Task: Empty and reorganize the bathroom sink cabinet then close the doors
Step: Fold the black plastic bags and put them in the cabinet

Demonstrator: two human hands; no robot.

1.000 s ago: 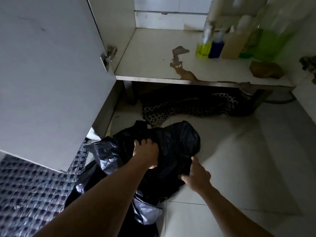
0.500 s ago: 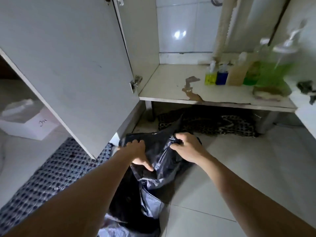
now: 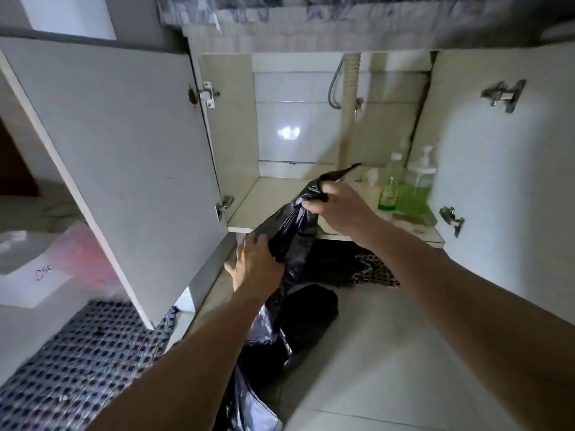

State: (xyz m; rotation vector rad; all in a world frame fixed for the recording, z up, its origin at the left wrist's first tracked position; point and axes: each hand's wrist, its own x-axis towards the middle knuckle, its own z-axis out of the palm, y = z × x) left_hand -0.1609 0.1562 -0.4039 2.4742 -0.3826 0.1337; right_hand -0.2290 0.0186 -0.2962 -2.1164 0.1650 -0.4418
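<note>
Two bare forearms enter from the bottom of the frame, with no sleeves, watch or jewellery visible on either. The left hand and right hand are ungloved, with short fingernails and no rings.

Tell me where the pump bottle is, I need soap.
The pump bottle stands at the right end of the cabinet shelf, by the open right door, with a slimmer green bottle just left of it.
</note>
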